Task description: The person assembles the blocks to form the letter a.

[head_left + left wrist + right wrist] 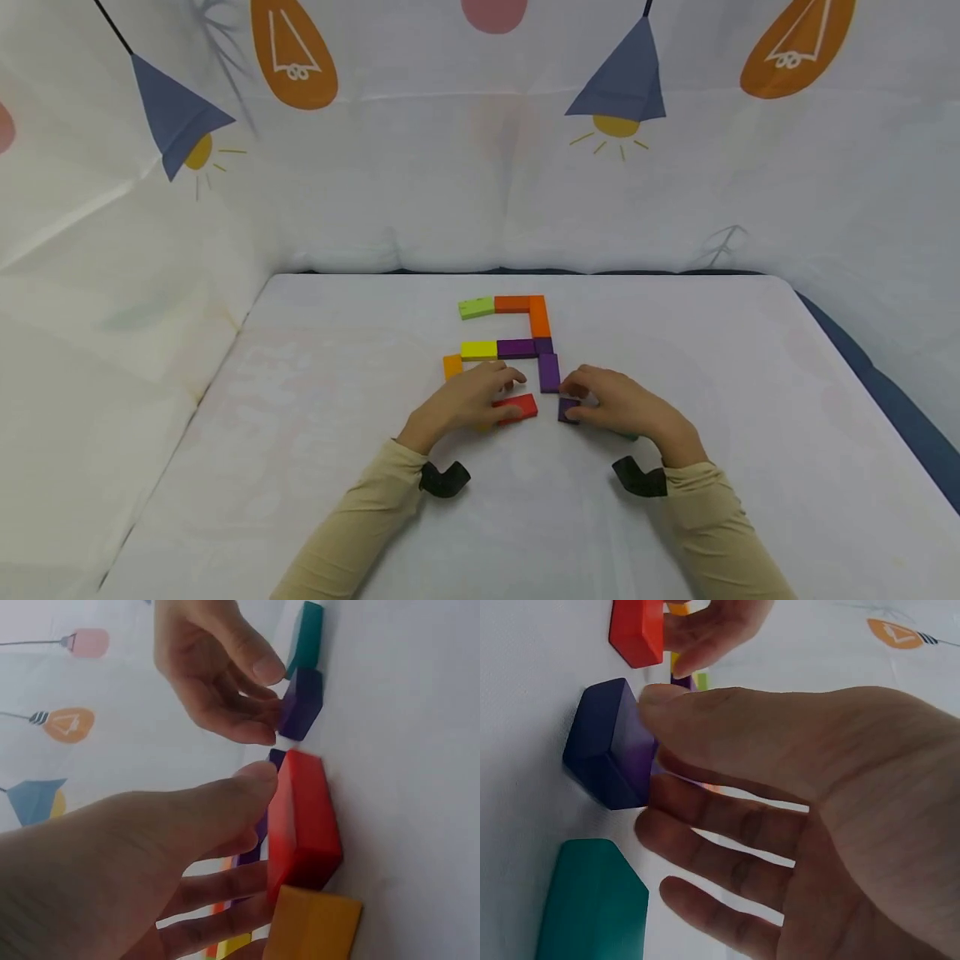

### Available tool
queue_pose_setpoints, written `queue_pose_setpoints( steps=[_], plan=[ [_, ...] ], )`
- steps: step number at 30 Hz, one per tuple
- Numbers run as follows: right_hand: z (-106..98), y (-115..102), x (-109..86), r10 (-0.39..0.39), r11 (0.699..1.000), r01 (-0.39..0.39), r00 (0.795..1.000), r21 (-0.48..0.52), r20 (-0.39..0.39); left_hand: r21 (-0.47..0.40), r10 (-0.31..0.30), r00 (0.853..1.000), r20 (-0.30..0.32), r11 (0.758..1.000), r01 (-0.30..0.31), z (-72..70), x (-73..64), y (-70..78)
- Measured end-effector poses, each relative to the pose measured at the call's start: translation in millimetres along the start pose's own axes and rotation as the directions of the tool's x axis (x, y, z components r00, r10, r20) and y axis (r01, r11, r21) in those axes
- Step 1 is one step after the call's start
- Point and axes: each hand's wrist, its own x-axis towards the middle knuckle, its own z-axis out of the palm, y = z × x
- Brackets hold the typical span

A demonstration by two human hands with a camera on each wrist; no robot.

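Observation:
In the head view my left hand (468, 396) is over a red block (519, 407), thumb at its top face and index finger raised beyond it. The left wrist view has the other fingers, fairly straight, behind that block, with an orange block (313, 922) against its near end. My right hand (622, 404) pinches a dark purple block (567, 410) lightly between thumb and fingertips. A teal block (596, 900) lies beside it, mostly hidden under the hand in the head view. Both blocks lie low at the table surface.
Beyond the hands, a line of blocks runs from a lime green block (476, 308) through orange blocks (538, 317) to purple blocks (549, 373). A yellow block (478, 350) branches left, near an orange-yellow block (452, 366). The white table (337, 333) meets a printed cloth (450, 183).

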Motion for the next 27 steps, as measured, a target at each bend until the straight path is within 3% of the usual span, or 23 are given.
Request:
queue_pose_setpoints(
  steps=[5,16,27],
  plan=[
    [1,4,-4.2,0.025,1.000,-0.025,0.999,-0.002,0.045,-0.007,-0.023,1.000,0.002,1.000,0.023,7.1,0.6,4.0],
    [4,7,-10.8,0.114,0.993,-0.112,0.990,-0.022,0.088,-0.046,0.021,0.999,0.038,0.999,-0.019,13.9,3.2,5.6],
    [1,3,3.2,0.122,0.990,-0.118,0.991,-0.071,0.047,-0.077,-0.002,0.999,0.036,0.997,0.005,3.9,6.5,-2.6]
  ],
)
